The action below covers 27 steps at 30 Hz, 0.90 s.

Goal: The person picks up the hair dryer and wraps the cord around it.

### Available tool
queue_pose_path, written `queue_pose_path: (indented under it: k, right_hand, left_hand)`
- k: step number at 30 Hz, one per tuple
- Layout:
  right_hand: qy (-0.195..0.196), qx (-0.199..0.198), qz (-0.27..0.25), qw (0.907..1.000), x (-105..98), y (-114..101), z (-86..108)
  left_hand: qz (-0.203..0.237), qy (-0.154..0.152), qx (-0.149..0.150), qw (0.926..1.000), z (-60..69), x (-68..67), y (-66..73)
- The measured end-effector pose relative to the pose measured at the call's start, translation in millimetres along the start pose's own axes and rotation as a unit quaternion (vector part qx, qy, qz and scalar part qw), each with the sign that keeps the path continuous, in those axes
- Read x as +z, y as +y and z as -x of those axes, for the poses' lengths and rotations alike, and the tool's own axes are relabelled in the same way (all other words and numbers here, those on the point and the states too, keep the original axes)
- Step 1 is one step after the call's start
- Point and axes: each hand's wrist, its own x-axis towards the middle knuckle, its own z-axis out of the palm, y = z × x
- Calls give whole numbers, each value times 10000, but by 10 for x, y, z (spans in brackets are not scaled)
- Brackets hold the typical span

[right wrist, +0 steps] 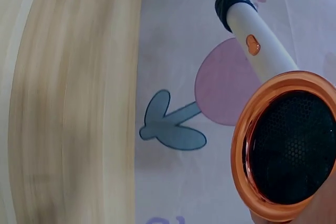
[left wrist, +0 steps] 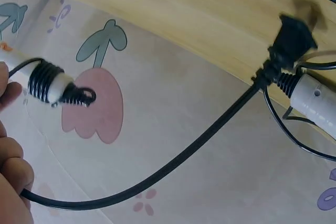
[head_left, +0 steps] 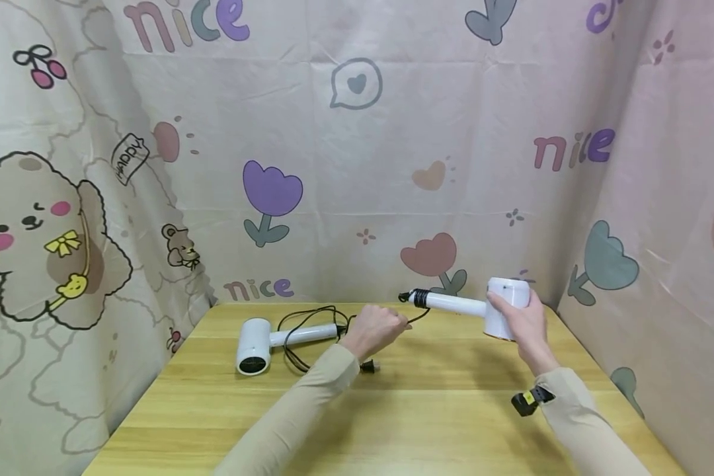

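My right hand (head_left: 526, 324) grips the head of a white hair dryer (head_left: 501, 309), held above the table with its handle pointing left. Several turns of black cord (head_left: 420, 298) wrap the handle's end. In the right wrist view the dryer's copper ring (right wrist: 242, 145) surrounds a dark grille (right wrist: 294, 148). The fingers of my left hand (head_left: 376, 327) are curled round the cord, left of the handle's end. From that hand, in the left wrist view, a length of cord (left wrist: 157, 176) runs to a black plug (left wrist: 294, 38).
A second white hair dryer (head_left: 254, 346) lies on the wooden table (head_left: 393, 416) at the left, its black cord (head_left: 291, 354) looped over and around its handle. A patterned curtain (head_left: 345, 165) hangs behind the table and on both sides.
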Motion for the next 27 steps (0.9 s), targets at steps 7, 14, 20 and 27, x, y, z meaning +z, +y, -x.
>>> queue_pose_path:
  k: [7, 14, 20, 27]
  right_hand:
    - [-72, -438, 532, 9976, -53, 47, -11]
    - [-574, -834, 866, 9911, -106, 108, -35]
    - [-1271, -916, 883, 9837, -128, 51, -41]
    - [-2050, -898, 825, 9711, -151, 8, -27]
  left_hand:
    - [257, 322, -157, 9990, 13, -40, -86]
    - [357, 859, -398, 9949, -21, -117, -177]
    - [416, 820, -739, 9930, -71, -166, -246]
    - [920, 578, -916, 9898, -115, -165, -278]
